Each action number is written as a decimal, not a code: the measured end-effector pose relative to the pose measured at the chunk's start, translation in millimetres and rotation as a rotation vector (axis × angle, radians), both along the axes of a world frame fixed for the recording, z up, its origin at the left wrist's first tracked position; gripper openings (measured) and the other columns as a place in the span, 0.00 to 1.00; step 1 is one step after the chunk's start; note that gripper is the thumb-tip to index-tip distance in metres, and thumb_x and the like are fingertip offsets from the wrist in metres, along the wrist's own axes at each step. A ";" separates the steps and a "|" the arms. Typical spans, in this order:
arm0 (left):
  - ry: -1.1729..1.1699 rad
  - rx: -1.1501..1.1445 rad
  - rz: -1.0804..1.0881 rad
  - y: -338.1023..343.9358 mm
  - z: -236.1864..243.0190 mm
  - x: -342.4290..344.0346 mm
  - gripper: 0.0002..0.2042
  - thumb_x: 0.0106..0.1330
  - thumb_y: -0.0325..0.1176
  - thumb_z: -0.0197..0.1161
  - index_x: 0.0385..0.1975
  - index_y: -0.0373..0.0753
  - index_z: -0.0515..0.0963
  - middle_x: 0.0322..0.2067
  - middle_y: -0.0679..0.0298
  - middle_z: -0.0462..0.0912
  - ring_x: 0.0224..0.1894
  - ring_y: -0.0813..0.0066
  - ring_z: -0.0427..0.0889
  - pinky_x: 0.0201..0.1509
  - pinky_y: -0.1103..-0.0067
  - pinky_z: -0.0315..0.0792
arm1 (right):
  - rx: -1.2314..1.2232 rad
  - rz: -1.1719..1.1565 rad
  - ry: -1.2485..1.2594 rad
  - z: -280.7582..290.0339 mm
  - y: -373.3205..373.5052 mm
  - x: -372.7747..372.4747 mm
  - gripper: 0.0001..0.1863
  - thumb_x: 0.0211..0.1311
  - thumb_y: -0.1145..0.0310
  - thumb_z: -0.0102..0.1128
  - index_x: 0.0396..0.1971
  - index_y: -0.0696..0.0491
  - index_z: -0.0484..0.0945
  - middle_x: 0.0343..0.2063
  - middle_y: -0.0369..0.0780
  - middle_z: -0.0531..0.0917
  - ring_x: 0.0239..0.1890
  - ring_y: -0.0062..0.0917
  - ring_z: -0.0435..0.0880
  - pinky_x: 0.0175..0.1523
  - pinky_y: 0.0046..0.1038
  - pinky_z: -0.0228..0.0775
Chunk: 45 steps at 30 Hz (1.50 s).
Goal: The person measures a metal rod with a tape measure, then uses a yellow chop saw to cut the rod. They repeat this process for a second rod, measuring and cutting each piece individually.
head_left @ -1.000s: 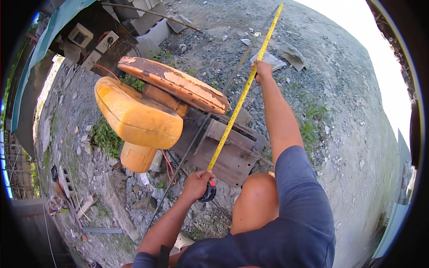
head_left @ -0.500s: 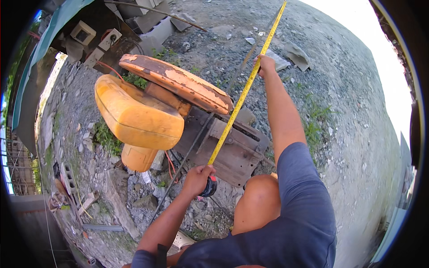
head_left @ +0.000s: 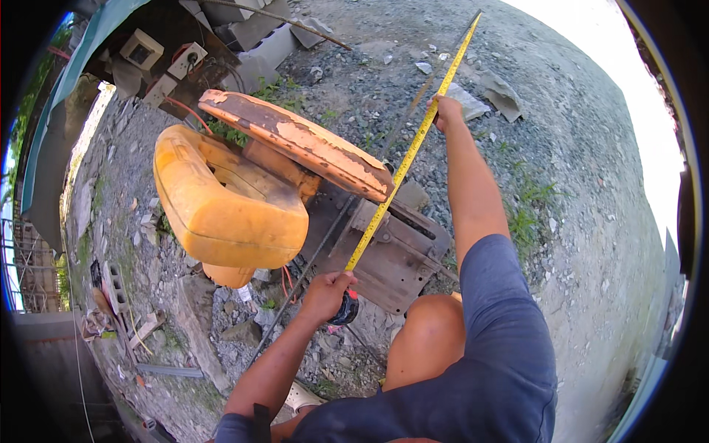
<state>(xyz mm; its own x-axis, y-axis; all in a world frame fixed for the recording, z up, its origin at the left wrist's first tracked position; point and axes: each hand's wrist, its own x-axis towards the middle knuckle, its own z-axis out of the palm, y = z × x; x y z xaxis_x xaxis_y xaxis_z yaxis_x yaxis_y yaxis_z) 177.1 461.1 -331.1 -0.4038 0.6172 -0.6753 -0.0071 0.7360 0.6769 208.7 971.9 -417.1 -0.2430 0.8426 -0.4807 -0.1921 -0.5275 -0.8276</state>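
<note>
Evidently, the tape measure (head_left: 343, 310) is in use at mid-frame, its dark, red-marked case low and just left of centre, its yellow blade (head_left: 406, 159) run out diagonally to the upper right. The case is judged light, hard and fairly sturdy; the blade is judged thin, springy and smooth, stiff enough along its length but liable to kink or buckle if pushed sideways. Sound holding points would be the body of the case and the blade's two edges, taken with a light pinch. The left hand (head_left: 325, 297) has its fingers closed around the case, thumb near the blade's mouth. The right hand (head_left: 448, 114), upper right of centre, has its fingers drawn in on the blade; the fingertips are partly hidden, so the firmness of that pinch cannot be told. The blade crosses above a rusty base plate (head_left: 402, 284), passing the end of an orange guard (head_left: 295, 144); contact there cannot be confirmed.
</note>
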 end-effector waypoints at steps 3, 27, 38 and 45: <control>0.002 -0.025 -0.025 4.8 -0.5 2.8 0.18 0.71 0.42 0.55 0.37 0.32 0.83 0.33 0.65 0.84 0.38 0.81 0.78 0.48 0.81 0.70 | 0.011 -0.019 0.079 -5.3 7.3 6.3 0.09 0.73 0.65 0.45 0.35 0.54 0.70 0.20 0.39 0.73 0.20 0.28 0.73 0.28 0.32 0.71; 0.084 0.060 -0.009 0.8 -8.6 4.4 0.21 0.69 0.48 0.55 0.36 0.33 0.84 0.26 0.56 0.83 0.31 0.71 0.82 0.41 0.75 0.72 | 0.019 0.009 0.021 -10.2 9.8 2.2 0.10 0.72 0.66 0.46 0.37 0.58 0.71 0.24 0.44 0.77 0.22 0.34 0.75 0.29 0.36 0.73; 0.044 0.006 0.004 -4.1 -11.9 -13.5 0.14 0.70 0.40 0.57 0.37 0.33 0.79 0.28 0.66 0.80 0.37 0.80 0.74 0.44 0.79 0.68 | 0.025 0.041 -0.091 3.5 -7.4 2.1 0.10 0.72 0.64 0.50 0.39 0.56 0.74 0.26 0.40 0.79 0.23 0.29 0.77 0.30 0.34 0.76; 0.119 0.050 -0.062 -72.2 -45.1 -67.1 0.11 0.69 0.38 0.59 0.36 0.36 0.72 0.27 0.66 0.79 0.34 0.78 0.75 0.44 0.78 0.69 | 0.253 0.358 -0.346 -4.9 -61.6 50.3 0.15 0.68 0.60 0.56 0.42 0.57 0.77 0.28 0.38 0.81 0.23 0.21 0.77 0.26 0.27 0.74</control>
<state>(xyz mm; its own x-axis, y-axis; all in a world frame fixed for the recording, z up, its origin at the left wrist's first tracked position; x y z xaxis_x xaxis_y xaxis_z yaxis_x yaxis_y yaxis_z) 110.0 388.9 -376.1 -0.4388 0.6750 -0.5931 0.1199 0.6982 0.7058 259.0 910.3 -422.0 -0.3993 0.8357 -0.3770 0.2683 -0.2867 -0.9197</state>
